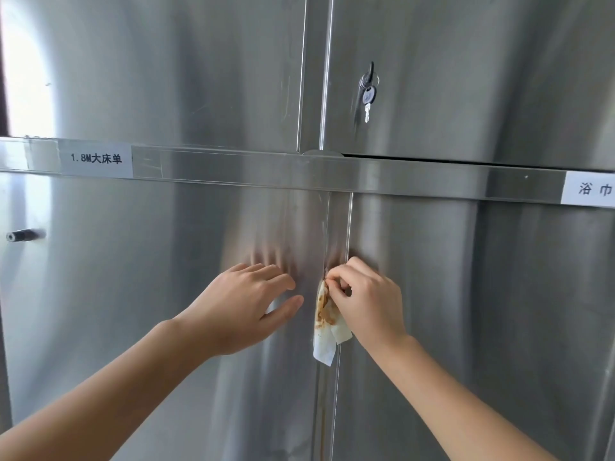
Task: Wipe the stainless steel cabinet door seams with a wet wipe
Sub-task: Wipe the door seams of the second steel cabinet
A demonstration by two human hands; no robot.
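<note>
A stainless steel cabinet fills the view, with a vertical seam (336, 227) running between its two lower doors. My right hand (369, 301) pinches a white wet wipe (324, 331) against that seam; the wipe is smeared with brown dirt and its loose end hangs down. My left hand (246, 304) lies flat with straight fingers on the lower left door (133, 294), just left of the seam. A brown streak (322, 427) runs down the seam below the wipe.
A horizontal steel rail (299, 171) separates upper and lower doors, with paper labels at left (96, 158) and right (592, 189). Keys (367, 91) hang from a lock on the upper right door. A small knob (21, 235) sticks out at far left.
</note>
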